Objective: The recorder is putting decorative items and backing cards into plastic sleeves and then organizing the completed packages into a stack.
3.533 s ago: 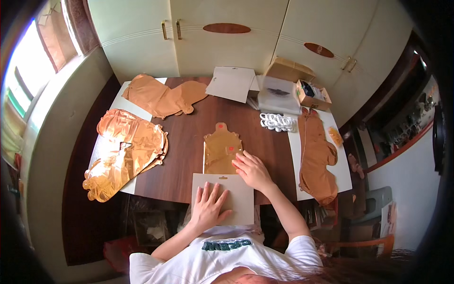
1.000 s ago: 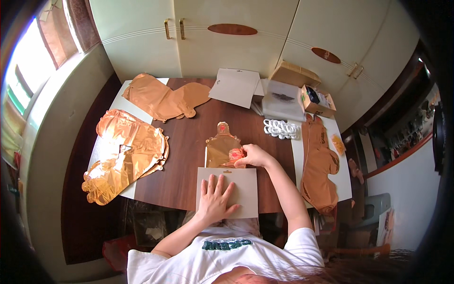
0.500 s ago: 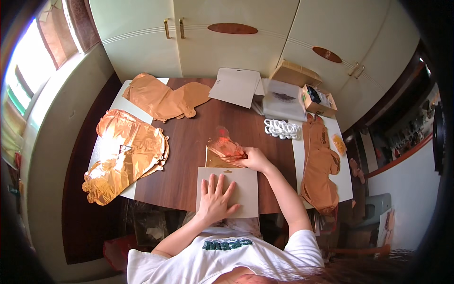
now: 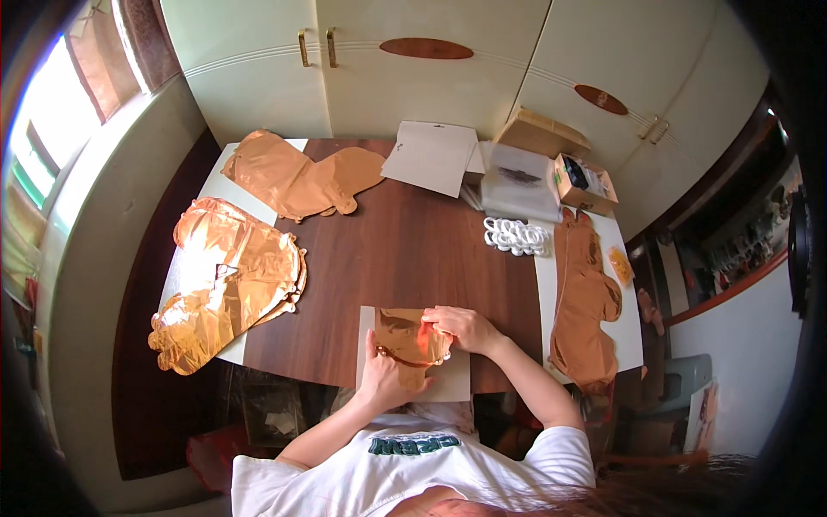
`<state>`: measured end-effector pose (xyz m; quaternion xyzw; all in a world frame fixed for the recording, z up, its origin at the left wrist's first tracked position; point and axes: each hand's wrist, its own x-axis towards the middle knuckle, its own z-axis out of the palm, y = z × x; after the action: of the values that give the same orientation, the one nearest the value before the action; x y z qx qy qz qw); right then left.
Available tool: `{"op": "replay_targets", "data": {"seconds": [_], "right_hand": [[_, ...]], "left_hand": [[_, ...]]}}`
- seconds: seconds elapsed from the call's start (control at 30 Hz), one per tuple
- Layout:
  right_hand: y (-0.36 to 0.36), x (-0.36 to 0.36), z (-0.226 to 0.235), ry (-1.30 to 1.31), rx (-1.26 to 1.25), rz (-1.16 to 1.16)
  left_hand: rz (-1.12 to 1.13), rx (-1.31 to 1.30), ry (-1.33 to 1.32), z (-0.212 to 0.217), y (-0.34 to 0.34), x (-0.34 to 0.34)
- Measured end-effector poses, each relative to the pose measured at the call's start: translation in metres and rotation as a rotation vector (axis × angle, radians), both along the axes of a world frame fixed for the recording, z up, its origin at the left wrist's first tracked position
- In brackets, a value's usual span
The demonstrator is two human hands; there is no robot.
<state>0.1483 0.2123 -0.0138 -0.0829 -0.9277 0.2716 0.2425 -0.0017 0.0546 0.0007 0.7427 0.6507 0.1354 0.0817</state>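
Note:
A flat copper-coloured foil balloon (image 4: 413, 327) is folded over a grey card (image 4: 452, 381) with a hang hole, at the table's near edge. My right hand (image 4: 467, 329) grips the foil at its upper right, fingers bent over it. My left hand (image 4: 385, 379) lies on the card with the foil draped over most of its fingers. One finger shows stretched out along the foil's left side. The balloon's lower flap hangs over the back of that hand. A reddish glint shows on the foil by my right fingertips.
More flat foil balloons lie at the left (image 4: 233, 276), far left (image 4: 297, 177) and right (image 4: 586, 302) of the wooden table (image 4: 379, 250). Toward the back are grey cards (image 4: 431, 159), clear plastic sleeves (image 4: 517, 185), a small box (image 4: 586, 185) and white rings (image 4: 515, 235).
My right hand has brought the foil toward me, folding it over the card and my left hand. The left hand, spread flat in full sight before, is now partly covered.

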Motion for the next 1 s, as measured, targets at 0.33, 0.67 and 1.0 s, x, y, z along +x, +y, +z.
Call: {"op": "replay_targets", "data": {"seconds": [0.33,0.67,1.0], "right_hand": [[-0.016,0.002,-0.005,0.013,0.028,0.052],[-0.018,0.001,-0.005,0.013,-0.061,0.026],[-0.016,0.001,-0.002,-0.023,-0.028,0.01]], "left_hand": [[-0.028,0.008,-0.054,0.002,-0.016,-0.007],[0.192,0.125,-0.334,0.004,-0.003,-0.07],[-0.238,0.1,-0.096,0.003,0.015,-0.081]]}}
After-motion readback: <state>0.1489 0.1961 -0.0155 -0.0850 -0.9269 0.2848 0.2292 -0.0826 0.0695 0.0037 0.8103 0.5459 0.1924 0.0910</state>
